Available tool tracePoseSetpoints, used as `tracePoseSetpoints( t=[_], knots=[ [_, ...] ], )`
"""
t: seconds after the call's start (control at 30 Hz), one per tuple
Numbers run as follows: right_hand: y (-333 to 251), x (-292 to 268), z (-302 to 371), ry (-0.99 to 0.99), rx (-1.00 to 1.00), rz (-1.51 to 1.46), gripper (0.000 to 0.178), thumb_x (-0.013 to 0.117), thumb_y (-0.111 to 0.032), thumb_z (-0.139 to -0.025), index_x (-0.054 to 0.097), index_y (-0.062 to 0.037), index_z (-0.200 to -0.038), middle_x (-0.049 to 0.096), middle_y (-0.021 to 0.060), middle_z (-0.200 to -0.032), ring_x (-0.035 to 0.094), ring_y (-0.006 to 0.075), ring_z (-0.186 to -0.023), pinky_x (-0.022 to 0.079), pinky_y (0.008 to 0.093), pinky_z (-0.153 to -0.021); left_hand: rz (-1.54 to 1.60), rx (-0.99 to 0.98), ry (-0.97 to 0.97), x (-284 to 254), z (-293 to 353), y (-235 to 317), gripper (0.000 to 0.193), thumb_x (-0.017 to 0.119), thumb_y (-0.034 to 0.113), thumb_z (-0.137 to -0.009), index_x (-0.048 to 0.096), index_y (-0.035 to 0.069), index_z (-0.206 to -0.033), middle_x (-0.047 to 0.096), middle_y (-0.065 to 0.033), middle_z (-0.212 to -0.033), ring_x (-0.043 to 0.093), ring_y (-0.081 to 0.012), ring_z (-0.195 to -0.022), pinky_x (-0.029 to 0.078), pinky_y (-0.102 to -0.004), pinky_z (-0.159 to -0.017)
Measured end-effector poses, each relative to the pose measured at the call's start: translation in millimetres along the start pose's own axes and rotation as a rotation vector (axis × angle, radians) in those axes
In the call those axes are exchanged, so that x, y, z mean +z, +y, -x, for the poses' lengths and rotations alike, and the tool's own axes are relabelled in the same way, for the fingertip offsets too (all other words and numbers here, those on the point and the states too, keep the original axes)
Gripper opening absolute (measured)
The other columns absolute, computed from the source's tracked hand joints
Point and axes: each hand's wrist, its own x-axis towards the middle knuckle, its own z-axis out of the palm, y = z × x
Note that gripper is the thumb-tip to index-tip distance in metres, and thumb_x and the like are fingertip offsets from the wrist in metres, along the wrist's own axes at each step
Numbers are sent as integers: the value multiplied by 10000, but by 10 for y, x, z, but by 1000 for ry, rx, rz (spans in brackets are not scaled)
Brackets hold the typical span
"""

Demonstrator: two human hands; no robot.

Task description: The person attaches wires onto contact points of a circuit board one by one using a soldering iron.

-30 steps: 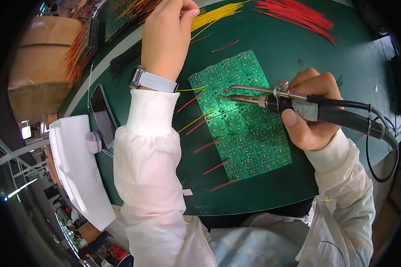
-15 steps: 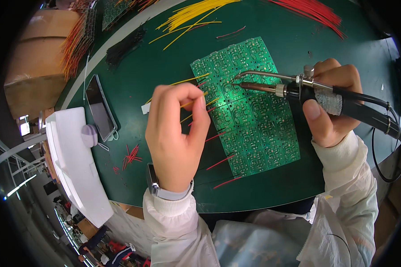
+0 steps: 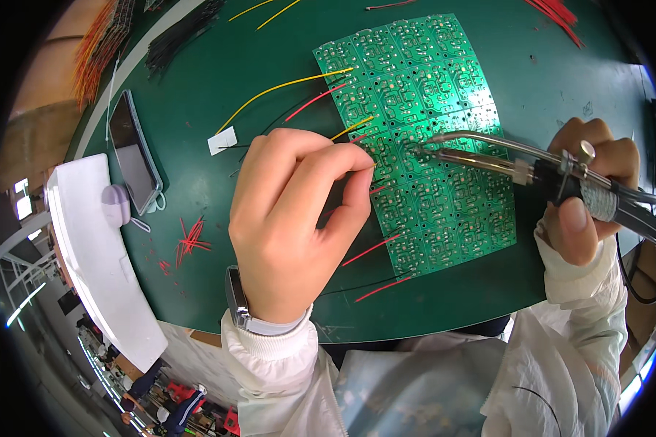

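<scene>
A green circuit board panel lies flat on the dark green mat, with red and yellow wires sticking out of its left edge. My left hand hovers at that edge, thumb and forefinger pinched on a short yellow wire that is mostly hidden by the fingers. My right hand grips a soldering iron by its black handle. The iron's metal tip and its curved feed tube touch the board's middle, just right of my left fingertips.
A phone and a small white tag lie left of the board, next to a white device at the mat's edge. Red wire scraps are scattered nearby. Bundles of black wires and red wires lie at the far side.
My left hand came back from the yellow wire bundle at the far side and now pinches a wire at the board's left edge. The soldering iron stayed at the board.
</scene>
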Motion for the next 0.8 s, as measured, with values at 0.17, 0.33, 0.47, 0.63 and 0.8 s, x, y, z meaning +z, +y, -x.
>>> tracePoseSetpoints(
  t=[0.17, 0.33, 0.47, 0.63, 0.8],
  knots=[
    [-84, -8, 27, 8, 55, 1, 405, 711, -287, -679, 396, -91, -841, 446, 120, -708, 377, 161, -589, 303, 279, -540, 20, 33, -37, -10, -1, 50, 236, 701, -143, -647, 641, -16, -836, 585, -80, -805, 587, -162, -670, 478, -255, -581],
    [-60, 46, 11, -12, 36, -16, 392, 712, -278, -678, 407, -90, -836, 443, 113, -707, 389, 165, -593, 299, 280, -541, 5, 49, -52, 10, -15, 44, 243, 704, -145, -638, 641, -14, -833, 586, -80, -803, 588, -163, -668, 477, -252, -578],
    [-17, 92, -8, -4, 5, -94, 385, 713, -268, -681, 407, -80, -819, 432, 97, -702, 387, 166, -596, 296, 289, -542, -2, 52, -47, -3, -19, 60, 250, 702, -147, -639, 646, -8, -839, 593, -84, -810, 590, -169, -678, 473, -253, -592],
    [-25, 85, 8, 44, -12, -86, 376, 703, -264, -684, 407, -71, -814, 426, 85, -698, 382, 166, -595, 300, 298, -548, -49, 30, -27, -44, -19, 109, 228, 693, -131, -666, 653, -2, -850, 601, -87, -820, 599, -187, -721, 472, -272, -640],
    [-53, 49, 7, 10, 10, -12, 375, 694, -262, -682, 407, -65, -823, 420, 80, -696, 373, 161, -596, 299, 305, -558, -28, 6, -31, -29, -4, 100, 208, 685, -120, -689, 659, -1, -857, 613, -88, -830, 602, -196, -741, 469, -279, -659]
  ],
)
